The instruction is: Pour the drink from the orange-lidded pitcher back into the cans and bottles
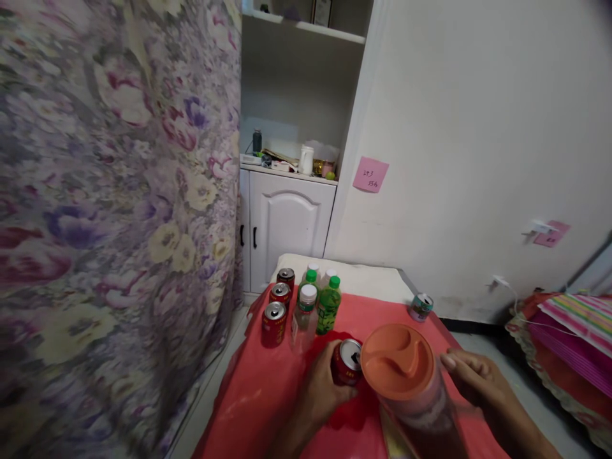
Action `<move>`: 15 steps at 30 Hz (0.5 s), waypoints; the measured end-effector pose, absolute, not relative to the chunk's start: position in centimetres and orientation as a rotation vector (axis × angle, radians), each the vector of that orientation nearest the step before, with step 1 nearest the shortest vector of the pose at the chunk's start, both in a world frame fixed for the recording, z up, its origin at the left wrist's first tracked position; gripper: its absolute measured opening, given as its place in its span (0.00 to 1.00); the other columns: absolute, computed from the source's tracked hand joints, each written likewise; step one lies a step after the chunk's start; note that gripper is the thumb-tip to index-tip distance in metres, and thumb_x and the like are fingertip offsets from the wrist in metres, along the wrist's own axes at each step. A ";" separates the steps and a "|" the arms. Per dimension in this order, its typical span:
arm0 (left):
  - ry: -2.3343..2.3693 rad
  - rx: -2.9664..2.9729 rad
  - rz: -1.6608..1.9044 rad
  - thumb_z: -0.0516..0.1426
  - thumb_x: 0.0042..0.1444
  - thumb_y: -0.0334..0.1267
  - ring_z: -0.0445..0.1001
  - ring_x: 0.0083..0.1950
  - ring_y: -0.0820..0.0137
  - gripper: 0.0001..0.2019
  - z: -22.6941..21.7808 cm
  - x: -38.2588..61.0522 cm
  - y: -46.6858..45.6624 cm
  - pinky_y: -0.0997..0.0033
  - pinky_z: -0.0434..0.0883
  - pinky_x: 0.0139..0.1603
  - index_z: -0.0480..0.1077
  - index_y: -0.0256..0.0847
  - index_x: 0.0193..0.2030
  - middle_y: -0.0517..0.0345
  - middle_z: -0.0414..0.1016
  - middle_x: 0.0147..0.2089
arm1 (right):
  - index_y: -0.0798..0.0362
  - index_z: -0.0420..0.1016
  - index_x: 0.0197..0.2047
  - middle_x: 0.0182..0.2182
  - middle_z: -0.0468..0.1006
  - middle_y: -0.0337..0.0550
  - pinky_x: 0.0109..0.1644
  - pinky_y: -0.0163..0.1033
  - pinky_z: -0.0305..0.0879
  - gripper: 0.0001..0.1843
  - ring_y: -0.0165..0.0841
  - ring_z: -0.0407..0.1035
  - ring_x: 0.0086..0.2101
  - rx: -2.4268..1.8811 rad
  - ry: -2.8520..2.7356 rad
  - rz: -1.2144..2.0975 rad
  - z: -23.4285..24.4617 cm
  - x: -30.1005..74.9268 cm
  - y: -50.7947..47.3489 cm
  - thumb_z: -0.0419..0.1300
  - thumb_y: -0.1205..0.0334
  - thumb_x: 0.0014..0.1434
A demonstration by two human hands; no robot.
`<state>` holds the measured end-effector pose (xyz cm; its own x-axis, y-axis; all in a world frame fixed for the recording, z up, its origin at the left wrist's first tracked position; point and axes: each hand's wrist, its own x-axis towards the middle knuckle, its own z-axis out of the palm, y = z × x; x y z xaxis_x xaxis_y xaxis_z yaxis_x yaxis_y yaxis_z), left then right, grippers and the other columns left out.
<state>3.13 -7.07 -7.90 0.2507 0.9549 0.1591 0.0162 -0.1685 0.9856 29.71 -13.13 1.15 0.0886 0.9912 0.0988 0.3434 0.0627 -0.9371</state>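
A floral curtain [109,210] fills the left of the head view; a white wall [478,127] fills the right, with a white cabinet [287,223] in the corner between them. Below, a table under a red cloth [268,395] reaches toward the viewer.

Nearest the viewer stands a clear plastic pitcher [411,398] with an orange lid. The right hand [478,379] is just beside its wall with the fingers curled toward it. Motion blur hides whether they touch or grip it. The pitcher looks stiff and smooth, and bulky enough that its body would need a wide grasp.

Touching the pitcher's left side is a red can [347,363], upright with its top open. The left hand [320,392] is wrapped around its side wall. The can is probably light and thin-walled, easy to dent and slick, so a gentle grip around the middle suits it.

Farther back stand four small bottles [329,305] and a row of three more red cans [280,294]. A lone pale can [421,306] sits well apart at the right edge.
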 end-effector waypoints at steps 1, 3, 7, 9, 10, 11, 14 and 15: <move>0.958 1.464 1.127 0.65 0.33 0.19 0.74 0.56 0.56 0.37 -7.9 3.1 -7.0 0.63 0.70 0.57 0.69 0.42 0.55 0.55 0.78 0.54 | 0.48 0.46 0.22 0.22 0.42 0.29 0.27 0.38 0.35 0.31 0.28 0.36 0.24 -1.433 -1.408 0.894 1.1 29.7 -13.1 0.58 0.35 0.57; 0.959 1.462 1.139 0.65 0.34 0.19 0.74 0.56 0.56 0.37 -7.9 3.0 -7.0 0.62 0.69 0.58 0.69 0.42 0.55 0.54 0.78 0.55 | 0.48 0.46 0.22 0.22 0.42 0.30 0.27 0.38 0.35 0.31 0.27 0.36 0.24 -1.420 -1.391 0.911 0.9 29.7 -13.2 0.58 0.36 0.57; 0.983 1.460 1.130 0.64 0.33 0.18 0.73 0.57 0.56 0.38 -7.6 2.8 -7.0 0.61 0.68 0.59 0.69 0.42 0.55 0.53 0.77 0.55 | 0.48 0.46 0.22 0.22 0.42 0.30 0.27 0.38 0.34 0.31 0.27 0.36 0.24 -1.399 -1.349 0.909 0.4 29.7 -13.3 0.58 0.36 0.57; 0.974 1.451 1.130 0.64 0.33 0.18 0.73 0.57 0.56 0.38 -7.4 2.7 -7.0 0.61 0.68 0.59 0.69 0.42 0.55 0.53 0.77 0.55 | 0.48 0.46 0.23 0.22 0.42 0.30 0.27 0.38 0.34 0.31 0.28 0.35 0.25 -1.380 -1.323 0.904 0.1 29.8 -13.4 0.58 0.36 0.57; 0.970 1.441 1.133 0.64 0.33 0.18 0.73 0.57 0.55 0.38 -7.4 2.7 -7.0 0.60 0.68 0.59 0.69 0.42 0.55 0.52 0.78 0.55 | 0.48 0.46 0.23 0.22 0.42 0.30 0.27 0.38 0.34 0.31 0.28 0.35 0.25 -1.368 -1.308 0.906 -0.2 30.0 -13.4 0.58 0.36 0.57; 0.967 1.428 1.136 0.64 0.33 0.18 0.73 0.57 0.55 0.38 -7.3 2.7 -7.0 0.60 0.67 0.60 0.69 0.41 0.56 0.51 0.78 0.55 | 0.48 0.46 0.23 0.22 0.41 0.30 0.27 0.38 0.34 0.30 0.28 0.35 0.25 -1.358 -1.292 0.910 -0.5 30.2 -13.4 0.58 0.37 0.57; 0.947 1.393 1.157 0.65 0.33 0.20 0.73 0.58 0.53 0.37 -7.2 2.6 -6.9 0.57 0.66 0.62 0.69 0.41 0.55 0.50 0.78 0.56 | 0.48 0.47 0.22 0.22 0.42 0.30 0.27 0.38 0.34 0.29 0.28 0.35 0.25 -1.331 -1.224 0.900 -1.4 31.4 -13.5 0.58 0.39 0.58; 0.937 1.386 1.163 0.65 0.33 0.21 0.73 0.59 0.52 0.37 -7.2 2.6 -6.9 0.57 0.66 0.62 0.69 0.41 0.55 0.50 0.78 0.55 | 0.48 0.48 0.22 0.22 0.42 0.30 0.27 0.38 0.34 0.29 0.28 0.36 0.25 -1.315 -1.188 0.888 -1.7 31.8 -13.5 0.59 0.40 0.58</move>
<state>2.58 -6.91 -7.21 0.2208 0.9634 0.1521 -0.0559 -0.1432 0.9881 31.81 -13.48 -1.69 0.2161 0.9672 0.1338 0.1462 0.1035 -0.9838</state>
